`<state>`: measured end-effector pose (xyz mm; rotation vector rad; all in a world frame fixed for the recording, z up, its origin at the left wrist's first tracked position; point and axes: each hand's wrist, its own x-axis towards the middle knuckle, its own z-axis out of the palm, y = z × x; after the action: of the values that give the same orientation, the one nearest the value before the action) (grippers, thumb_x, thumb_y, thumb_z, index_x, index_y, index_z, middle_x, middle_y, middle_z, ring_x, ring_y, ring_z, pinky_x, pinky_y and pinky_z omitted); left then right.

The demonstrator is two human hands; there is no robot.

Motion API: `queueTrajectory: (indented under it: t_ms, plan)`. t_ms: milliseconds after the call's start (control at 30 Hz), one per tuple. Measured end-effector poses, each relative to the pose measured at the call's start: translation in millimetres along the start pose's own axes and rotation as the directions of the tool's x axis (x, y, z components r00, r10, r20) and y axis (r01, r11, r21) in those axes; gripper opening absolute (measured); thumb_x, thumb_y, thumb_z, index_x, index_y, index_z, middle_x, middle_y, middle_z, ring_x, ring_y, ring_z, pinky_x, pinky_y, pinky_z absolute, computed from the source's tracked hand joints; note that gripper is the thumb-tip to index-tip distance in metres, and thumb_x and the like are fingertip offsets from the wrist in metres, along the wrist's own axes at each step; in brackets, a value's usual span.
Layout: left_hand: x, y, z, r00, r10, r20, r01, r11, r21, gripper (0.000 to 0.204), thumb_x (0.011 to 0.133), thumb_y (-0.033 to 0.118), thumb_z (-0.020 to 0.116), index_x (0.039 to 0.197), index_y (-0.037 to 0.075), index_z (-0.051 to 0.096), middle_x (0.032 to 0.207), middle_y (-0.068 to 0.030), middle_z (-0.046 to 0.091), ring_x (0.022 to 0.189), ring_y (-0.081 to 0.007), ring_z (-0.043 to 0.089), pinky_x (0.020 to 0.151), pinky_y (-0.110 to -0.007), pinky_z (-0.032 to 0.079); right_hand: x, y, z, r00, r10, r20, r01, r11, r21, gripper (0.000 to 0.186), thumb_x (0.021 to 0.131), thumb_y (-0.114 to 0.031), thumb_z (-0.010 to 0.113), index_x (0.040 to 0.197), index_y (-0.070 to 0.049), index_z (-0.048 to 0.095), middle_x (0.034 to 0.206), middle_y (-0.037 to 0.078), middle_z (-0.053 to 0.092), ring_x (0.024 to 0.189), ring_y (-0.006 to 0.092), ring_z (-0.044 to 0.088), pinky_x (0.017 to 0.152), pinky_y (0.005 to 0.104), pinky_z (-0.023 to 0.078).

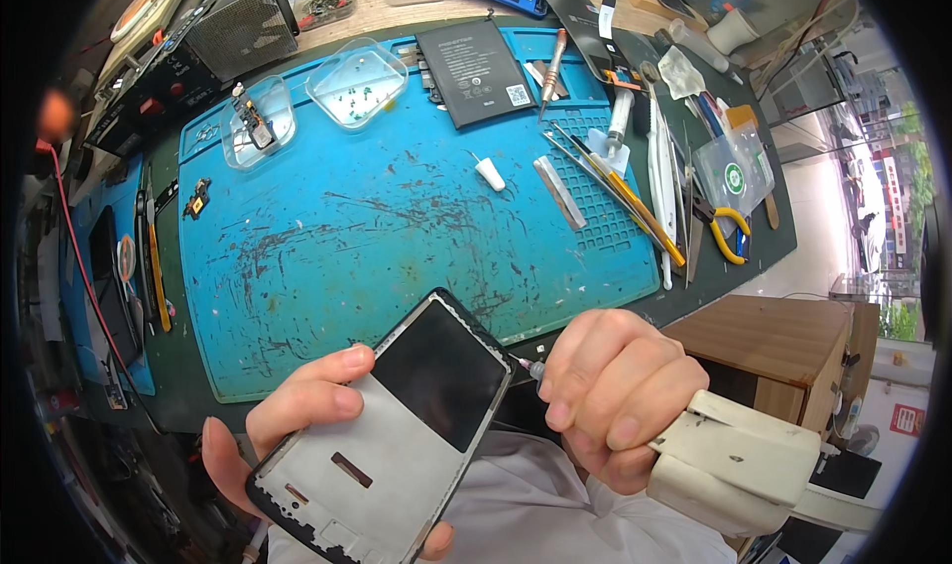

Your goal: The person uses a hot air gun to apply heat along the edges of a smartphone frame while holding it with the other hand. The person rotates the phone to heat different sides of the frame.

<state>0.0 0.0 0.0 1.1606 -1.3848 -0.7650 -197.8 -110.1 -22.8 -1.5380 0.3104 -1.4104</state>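
Observation:
My left hand [302, 410] grips a phone frame [397, 445], tilted over the mat's near edge. The frame has a grey metal face with a slot and a black rectangular recess; its black rim looks chipped. In my right hand [620, 390] is a cream-coloured dispensing gun [736, 460], its body sticking out to the right of my fist. My fingers are wrapped round it and hide its front part. A thin needle nozzle [532, 367] comes out past my fist and points at the frame's right edge; whether it touches the rim, I cannot tell.
On the blue work mat [327, 266] lie a white cap [490, 174], a black phone battery [476, 73] and two clear trays of small parts [357, 83]. Tweezers, a screwdriver [553, 73], brushes and yellow-handled pliers [729, 232] crowd the right side. A power supply [178, 98] stands far left.

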Motion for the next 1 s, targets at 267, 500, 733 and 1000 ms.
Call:
queueTrajectory:
  t_ms: [267,500,733,1000]
  plan:
    - [2,1,-2,0.999,0.009,0.036,-0.010,1.000,0.015,0.145,0.062,0.028,0.100,0.161,0.022,-0.005,0.133,-0.0160,0.044,0.133,-0.0364,0.047,0.111,-0.053,0.046,4,-4,-2,0.999,0.037,0.033,-0.037,0.999,-0.009,0.018,0.098,-0.023,0.069,0.095,-0.011,0.056,0.074,0.000,0.061,0.071,0.0166,0.061,0.062,0.0292,0.051]
    - [0,-3,4,0.998,0.044,-0.038,-0.044,0.999,0.009,0.143,0.064,0.031,0.098,0.161,0.020,-0.007,0.131,-0.0168,0.046,0.128,-0.0370,0.050,0.107,-0.053,0.047,6,-7,-2,0.992,0.110,0.054,-0.108,0.993,-0.048,0.013,0.093,-0.015,0.071,0.094,-0.010,0.059,0.074,0.002,0.061,0.070,0.0177,0.059,0.062,0.0312,0.051]
    - [-7,-11,7,0.990,0.138,-0.028,-0.136,0.988,0.070,0.149,0.061,0.040,0.099,0.160,0.021,-0.011,0.134,-0.0157,0.043,0.128,-0.0357,0.050,0.110,-0.053,0.046,12,-13,9,0.973,0.205,-0.106,-0.206,0.978,-0.002,0.018,0.064,0.007,0.078,0.071,-0.003,0.064,0.069,0.008,0.063,0.066,0.0235,0.064,0.059,0.0316,0.054]
    - [-8,-16,24,0.963,0.239,-0.127,-0.232,0.970,0.067,0.128,0.068,0.035,0.095,0.159,0.019,0.005,0.127,-0.0168,0.051,0.117,-0.0424,0.059,0.098,-0.055,0.051,3,-9,11,0.973,0.196,-0.119,-0.198,0.980,0.000,0.016,0.088,-0.015,0.074,0.092,-0.006,0.061,0.081,0.007,0.063,0.077,0.0224,0.063,0.072,0.0365,0.055]
